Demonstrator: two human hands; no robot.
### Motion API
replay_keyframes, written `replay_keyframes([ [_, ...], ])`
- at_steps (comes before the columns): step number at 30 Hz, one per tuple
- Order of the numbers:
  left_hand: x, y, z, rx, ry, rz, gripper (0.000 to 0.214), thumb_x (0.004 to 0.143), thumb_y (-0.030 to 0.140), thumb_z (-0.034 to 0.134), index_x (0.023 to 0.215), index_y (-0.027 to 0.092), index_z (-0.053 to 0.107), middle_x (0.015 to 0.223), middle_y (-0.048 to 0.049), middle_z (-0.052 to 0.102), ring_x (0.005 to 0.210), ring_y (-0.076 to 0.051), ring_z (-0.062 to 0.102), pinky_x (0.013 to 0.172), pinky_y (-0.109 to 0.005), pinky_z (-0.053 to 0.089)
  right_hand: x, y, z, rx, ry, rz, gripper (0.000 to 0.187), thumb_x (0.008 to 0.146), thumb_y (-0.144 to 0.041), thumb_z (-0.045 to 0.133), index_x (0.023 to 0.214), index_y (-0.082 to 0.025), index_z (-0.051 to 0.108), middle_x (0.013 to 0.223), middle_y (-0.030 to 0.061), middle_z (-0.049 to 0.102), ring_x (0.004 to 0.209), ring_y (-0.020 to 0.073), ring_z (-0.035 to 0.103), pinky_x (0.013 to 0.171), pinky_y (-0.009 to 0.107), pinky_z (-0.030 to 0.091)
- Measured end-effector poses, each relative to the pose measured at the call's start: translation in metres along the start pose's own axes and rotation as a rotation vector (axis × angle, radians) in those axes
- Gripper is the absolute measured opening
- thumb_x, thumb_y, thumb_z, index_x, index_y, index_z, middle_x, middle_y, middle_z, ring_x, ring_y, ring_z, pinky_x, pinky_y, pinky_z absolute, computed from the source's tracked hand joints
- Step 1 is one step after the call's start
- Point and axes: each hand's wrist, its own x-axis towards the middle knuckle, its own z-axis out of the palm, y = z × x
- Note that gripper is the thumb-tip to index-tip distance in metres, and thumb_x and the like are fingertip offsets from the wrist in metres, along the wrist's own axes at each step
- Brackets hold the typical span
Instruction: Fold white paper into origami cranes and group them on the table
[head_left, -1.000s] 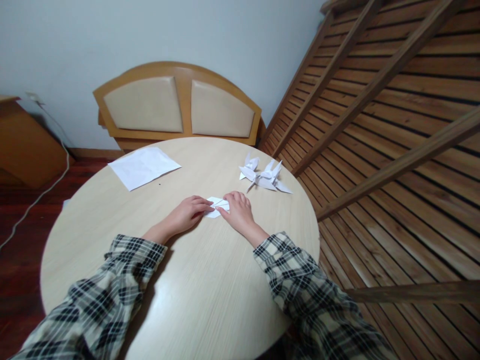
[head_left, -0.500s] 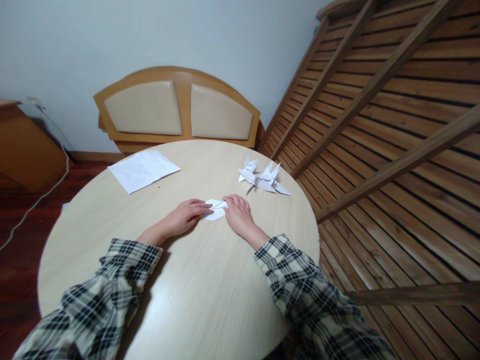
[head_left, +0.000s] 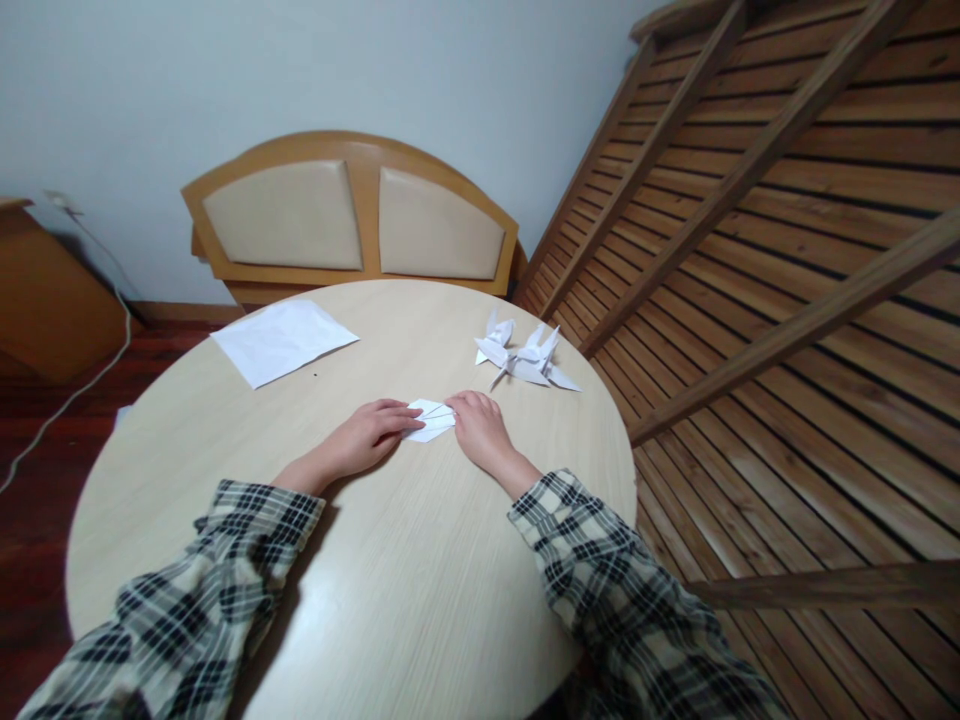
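A small folded white paper (head_left: 430,420) lies flat near the middle of the round pale wooden table (head_left: 390,600). My left hand (head_left: 371,435) presses on its left edge with fingers curled and held together. My right hand (head_left: 478,427) holds down its right edge, fingertips bent onto the paper. Both arms wear plaid sleeves. Part of the paper is hidden under my fingers.
Two finished white paper cranes (head_left: 525,355) stand on the table's far right. A flat white sheet (head_left: 281,338) lies at the far left. A wooden chair with padded back (head_left: 352,215) stands behind the table. A slatted wooden frame (head_left: 787,250) leans on the right.
My right hand's fingers have slid a little to the left along the folded paper. The left hand has stayed in place. The view has shifted slightly.
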Motion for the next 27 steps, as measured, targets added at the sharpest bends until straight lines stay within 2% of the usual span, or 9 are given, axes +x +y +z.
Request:
replay_keyframes([
  [5, 0.002, 0.004, 0.0, 0.027, -0.013, 0.023, 0.031, 0.098, 0.033, 0.058, 0.126, 0.025, 0.068, 0.13, -0.0086, 0.071, 0.12, -0.026, 0.062, 0.104, -0.05, 0.049, 0.0, -0.001, -0.005, 0.04, -0.007, -0.062, 0.027, 0.097, -0.018, 0.051, 0.119, -0.02, 0.068, 0.12, 0.0088, 0.067, 0.113, 0.024, 0.056, 0.101, 0.039, 0.039],
  [8, 0.002, 0.003, 0.001, 0.028, -0.004, 0.018, 0.031, 0.098, 0.034, 0.059, 0.125, 0.024, 0.069, 0.128, -0.0088, 0.072, 0.118, -0.027, 0.062, 0.102, -0.05, 0.05, -0.001, -0.002, -0.007, 0.051, -0.031, -0.105, 0.026, 0.098, -0.024, 0.056, 0.121, -0.021, 0.068, 0.122, 0.0086, 0.066, 0.116, 0.0239, 0.055, 0.102, 0.041, 0.037],
  [11, 0.002, 0.003, 0.002, 0.032, 0.005, 0.016, 0.029, 0.098, 0.031, 0.057, 0.124, 0.024, 0.069, 0.127, -0.0079, 0.072, 0.116, -0.027, 0.063, 0.1, -0.05, 0.051, -0.002, -0.001, -0.013, 0.06, -0.093, -0.221, 0.032, 0.095, -0.034, 0.063, 0.126, -0.023, 0.067, 0.127, 0.0091, 0.064, 0.121, 0.0247, 0.052, 0.105, 0.042, 0.036],
  [14, 0.002, 0.003, 0.001, 0.041, 0.011, 0.008, 0.029, 0.098, 0.028, 0.057, 0.124, 0.024, 0.07, 0.126, -0.0076, 0.073, 0.114, -0.026, 0.064, 0.1, -0.048, 0.051, 0.0, 0.003, -0.019, 0.091, -0.143, -0.288, 0.033, 0.094, -0.035, 0.067, 0.125, -0.025, 0.068, 0.126, 0.008, 0.064, 0.119, 0.0238, 0.052, 0.103, 0.041, 0.038],
  [18, 0.002, 0.003, -0.001, 0.035, -0.014, 0.02, 0.03, 0.097, 0.034, 0.06, 0.123, 0.023, 0.07, 0.128, -0.0095, 0.072, 0.116, -0.027, 0.063, 0.101, -0.049, 0.05, 0.004, 0.011, -0.021, 0.134, -0.164, -0.355, 0.027, 0.092, -0.033, 0.069, 0.118, -0.025, 0.072, 0.121, 0.0066, 0.068, 0.114, 0.0219, 0.055, 0.1, 0.038, 0.041],
  [23, 0.003, 0.003, -0.003, 0.018, -0.025, 0.012, 0.031, 0.096, 0.038, 0.061, 0.122, 0.023, 0.07, 0.128, -0.0101, 0.071, 0.117, -0.027, 0.064, 0.102, -0.049, 0.05, 0.008, 0.012, -0.02, 0.049, -0.137, -0.426, 0.021, 0.094, -0.033, 0.067, 0.11, -0.022, 0.074, 0.114, 0.0064, 0.073, 0.107, 0.0205, 0.061, 0.094, 0.036, 0.042],
  [27, 0.003, 0.004, -0.003, 0.01, -0.012, -0.002, 0.031, 0.096, 0.038, 0.062, 0.122, 0.024, 0.07, 0.127, -0.0091, 0.072, 0.117, -0.027, 0.064, 0.101, -0.048, 0.051, 0.007, 0.01, -0.022, -0.077, -0.141, -0.462, 0.02, 0.096, -0.036, 0.064, 0.105, -0.021, 0.074, 0.109, 0.0068, 0.075, 0.102, 0.0209, 0.064, 0.084, 0.034, 0.041],
])
